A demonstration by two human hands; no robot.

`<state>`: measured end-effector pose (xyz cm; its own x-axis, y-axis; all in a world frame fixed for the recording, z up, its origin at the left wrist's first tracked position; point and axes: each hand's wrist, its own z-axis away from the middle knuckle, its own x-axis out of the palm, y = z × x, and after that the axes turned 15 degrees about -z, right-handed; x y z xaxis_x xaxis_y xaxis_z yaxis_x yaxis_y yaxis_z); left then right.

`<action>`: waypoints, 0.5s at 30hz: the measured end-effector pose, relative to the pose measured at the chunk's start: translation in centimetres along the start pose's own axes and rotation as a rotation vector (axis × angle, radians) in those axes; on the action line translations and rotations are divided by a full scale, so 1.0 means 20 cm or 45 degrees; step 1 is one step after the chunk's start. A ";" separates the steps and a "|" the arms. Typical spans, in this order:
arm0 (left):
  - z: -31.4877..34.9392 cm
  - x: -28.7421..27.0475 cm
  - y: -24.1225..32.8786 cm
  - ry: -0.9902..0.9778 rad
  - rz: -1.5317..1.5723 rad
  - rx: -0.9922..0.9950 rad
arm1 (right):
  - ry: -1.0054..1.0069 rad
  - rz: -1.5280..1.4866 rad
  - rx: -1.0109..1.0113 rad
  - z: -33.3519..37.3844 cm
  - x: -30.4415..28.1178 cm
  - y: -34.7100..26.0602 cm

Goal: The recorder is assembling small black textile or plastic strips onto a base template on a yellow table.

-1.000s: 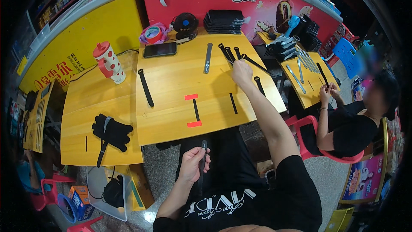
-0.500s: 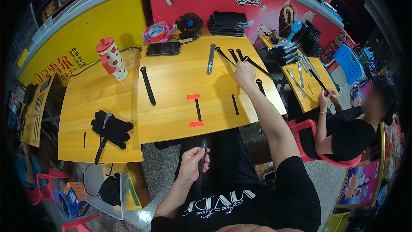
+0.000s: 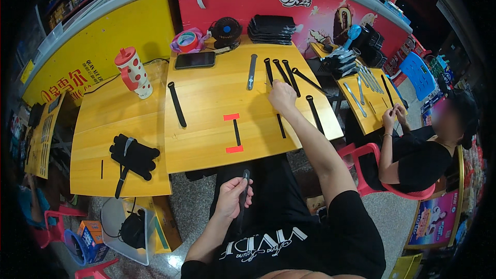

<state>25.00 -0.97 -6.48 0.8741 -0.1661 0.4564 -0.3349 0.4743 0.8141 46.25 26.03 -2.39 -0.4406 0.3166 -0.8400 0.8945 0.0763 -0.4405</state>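
Left hand [image 3: 231, 200] grips a dark strap [image 3: 246, 174] over the lap; the right hand [image 3: 282, 96] has shifted leftward to the leftmost looped strap [image 3: 268, 70].

That strap, slanted half a second ago, now lies straighter, so the row looks more evenly spread; whether the right fingers pinch it or merely rest there, I cannot tell. Around it, the yellow wooden table [image 3: 204, 147] bears other looped straps [image 3: 315, 113], red tape strips [image 3: 231, 117], a phone [image 3: 195, 60] and a small fan [image 3: 226, 29]. Beyond stands a red panel [image 3: 258, 0]; at right, a seated co-worker [image 3: 416, 163] handles another strap.
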 end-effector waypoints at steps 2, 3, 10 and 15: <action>-0.01 0.00 0.00 -0.006 -0.005 0.003 | 0.005 -0.005 0.001 -0.01 0.01 0.01; -0.01 0.01 0.00 -0.012 -0.005 -0.001 | 0.007 -0.010 0.000 -0.01 0.01 0.03; -0.01 0.01 0.00 -0.003 -0.014 -0.011 | -0.044 -0.058 -0.046 0.10 -0.09 0.05; 0.00 0.05 0.00 -0.028 -0.037 -0.009 | 0.036 -0.185 -0.052 0.20 -0.13 0.05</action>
<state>25.84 -1.08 -6.13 0.8754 -0.1987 0.4406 -0.3070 0.4755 0.8244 47.96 21.62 -1.96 -0.5639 0.3260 -0.7588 0.8240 0.1612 -0.5432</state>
